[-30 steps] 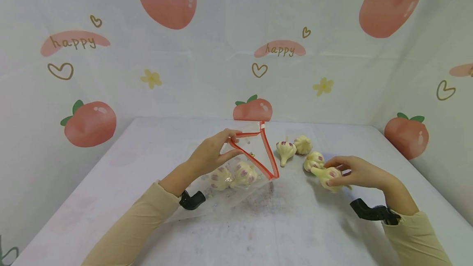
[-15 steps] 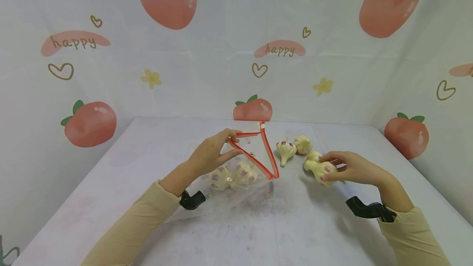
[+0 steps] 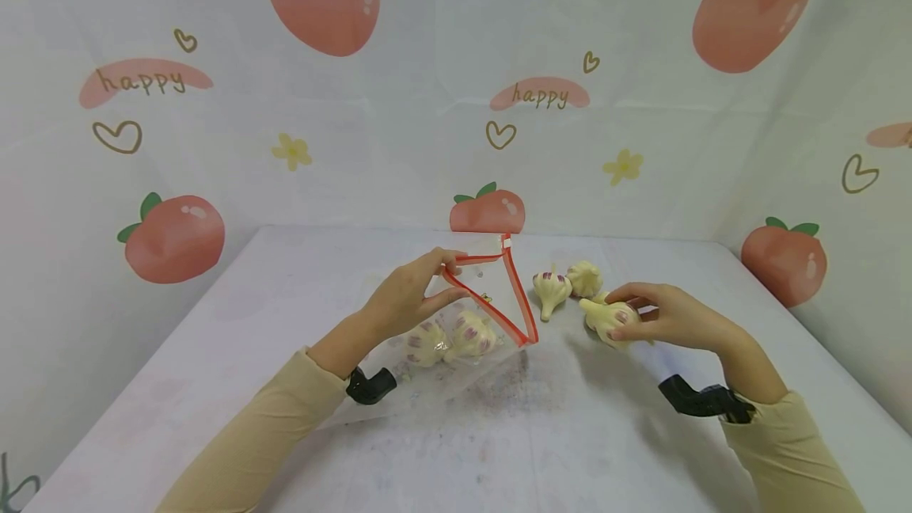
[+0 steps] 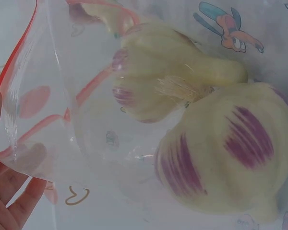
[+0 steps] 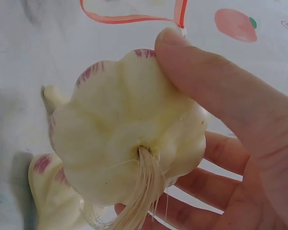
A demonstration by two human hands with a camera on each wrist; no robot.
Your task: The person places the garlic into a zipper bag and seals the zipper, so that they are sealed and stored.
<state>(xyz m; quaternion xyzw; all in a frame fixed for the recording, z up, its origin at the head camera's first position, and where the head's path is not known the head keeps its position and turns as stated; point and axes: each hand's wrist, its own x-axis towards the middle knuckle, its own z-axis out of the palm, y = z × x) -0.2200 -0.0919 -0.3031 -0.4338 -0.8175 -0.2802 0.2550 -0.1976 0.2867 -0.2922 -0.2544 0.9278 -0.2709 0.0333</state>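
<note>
My left hand (image 3: 406, 295) pinches the rim of a clear zip bag (image 3: 522, 295) edged in red, and its mouth gapes to the right. Inside the bag lie two garlic bulbs; in the left wrist view one bulb (image 4: 225, 153) shows purple streaks, and the other (image 4: 158, 72) touches it. My right hand (image 3: 684, 319) grips another garlic bulb (image 3: 611, 320) between thumb and fingers, its stem toward the bag. The right wrist view shows the root tuft of this held bulb (image 5: 120, 129). Behind it, a further bulb is mostly hidden in the head view.
Two loose garlic bulbs sit on the table right of the bag, one streaked bulb (image 3: 552, 290) and one paler bulb (image 3: 586, 279). A white table (image 3: 484, 450) spreads in front, and a printed cloth backdrop (image 3: 427, 133) rises behind.
My right hand has moved left and slightly away from me with the garlic bulb, which now covers most of the bulb behind it. The left hand and bag stay put.
</note>
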